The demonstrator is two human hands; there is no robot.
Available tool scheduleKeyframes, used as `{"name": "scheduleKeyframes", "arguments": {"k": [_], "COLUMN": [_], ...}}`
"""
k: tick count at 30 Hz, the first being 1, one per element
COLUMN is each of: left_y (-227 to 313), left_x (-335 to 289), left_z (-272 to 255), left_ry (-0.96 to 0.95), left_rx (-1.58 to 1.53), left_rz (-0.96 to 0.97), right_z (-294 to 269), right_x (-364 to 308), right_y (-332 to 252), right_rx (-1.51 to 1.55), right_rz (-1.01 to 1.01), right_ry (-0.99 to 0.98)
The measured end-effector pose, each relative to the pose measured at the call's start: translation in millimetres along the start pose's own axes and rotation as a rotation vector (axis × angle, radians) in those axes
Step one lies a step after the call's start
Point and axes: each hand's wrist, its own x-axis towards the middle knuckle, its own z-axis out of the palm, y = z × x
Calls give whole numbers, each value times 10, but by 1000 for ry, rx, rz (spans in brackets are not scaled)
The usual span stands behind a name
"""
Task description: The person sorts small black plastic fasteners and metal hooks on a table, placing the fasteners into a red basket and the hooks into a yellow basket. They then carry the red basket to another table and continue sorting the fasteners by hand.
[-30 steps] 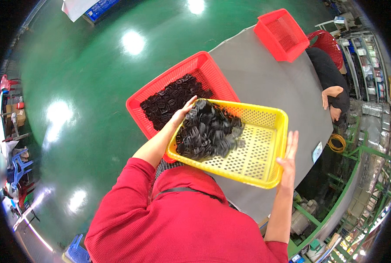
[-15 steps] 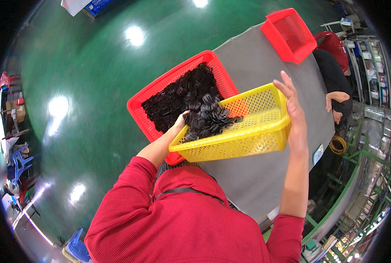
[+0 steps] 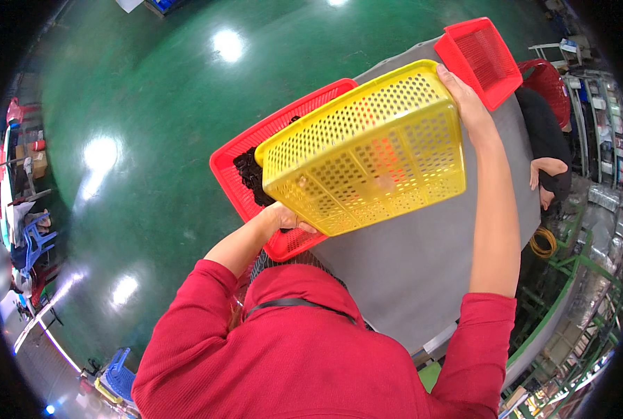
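A yellow perforated plastic basket (image 3: pixel 367 160) is tipped steeply over a red basket (image 3: pixel 245 140), its underside turned toward me. My left hand (image 3: pixel 288 218) grips its lower left corner, fingers closed on the rim. At the raised upper right corner, my right hand (image 3: pixel 463 98) holds the rim. Small black plastic pieces (image 3: pixel 250 176) lie in the red basket and show at its left part. The yellow basket hides the rest of that heap and its own inside.
A grey-topped table (image 3: pixel 395 279) lies under the baskets. Another red basket (image 3: pixel 480 63) stands at its far right corner. Beyond the right edge a person in dark clothes (image 3: pixel 545 140) leans near a red chair (image 3: pixel 549 80). Green floor stretches left.
The yellow basket has been tipped up and over toward the red basket, its right end lifted. My right hand has moved up and closed on its rim. The black pieces inside it are now hidden.
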Motion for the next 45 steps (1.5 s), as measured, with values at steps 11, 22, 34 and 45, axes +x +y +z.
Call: {"name": "scheduleKeyframes", "arguments": {"k": [11, 22, 34, 45], "left_y": [170, -131, -1540, -1142], "left_x": [126, -833, -1210, -967], "left_z": [411, 431, 302, 314], "left_ry": [335, 938, 1358, 1575], "left_rx": [369, 476, 389, 882], "left_rz": [-109, 450, 604, 674], "right_z": [-665, -2446, -2371, 1168], "right_x": [-164, -732, 1170, -56], "right_y": [531, -153, 1053, 1542], "right_rx": [256, 247, -1006, -538], "right_rz": [-11, -494, -496, -994], "right_ry": [173, 495, 651, -84]}}
